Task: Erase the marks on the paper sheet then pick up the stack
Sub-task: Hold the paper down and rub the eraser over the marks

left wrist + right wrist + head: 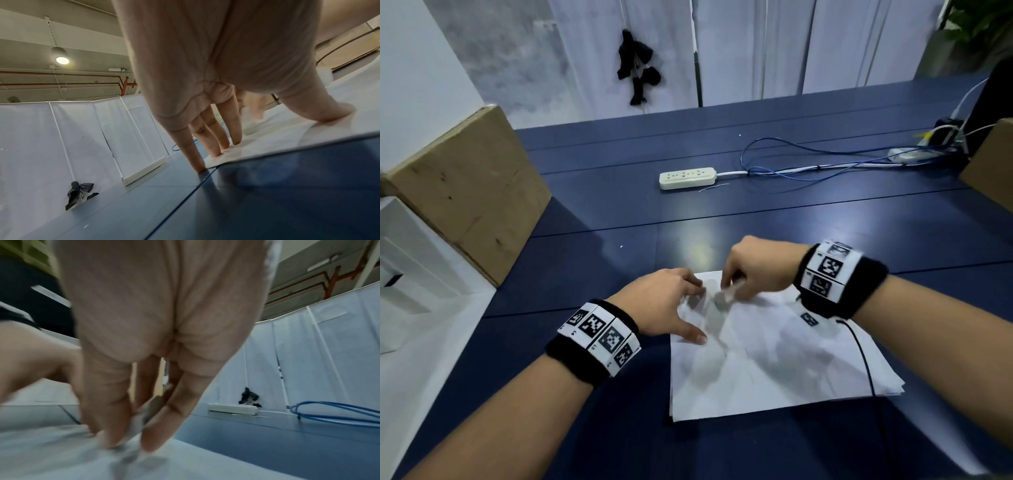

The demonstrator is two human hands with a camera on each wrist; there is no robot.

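A stack of white paper sheets (774,356) lies on the dark blue table (619,212) in front of me. My left hand (671,308) presses flat on the stack's far left corner, fingers (218,142) straight and spread, thumb on the left edge. My right hand (743,277) hovers over the far edge of the paper, fingertips pinching a small white eraser (726,296) down on the top sheet. In the right wrist view the eraser (131,446) is blurred between thumb and fingers. No marks are readable on the paper.
A white power strip (686,178) with blue cables (808,161) lies farther back on the table. Cardboard boxes stand at the left (465,192) and right (989,161). A black wire (863,356) from my right wristband trails across the paper.
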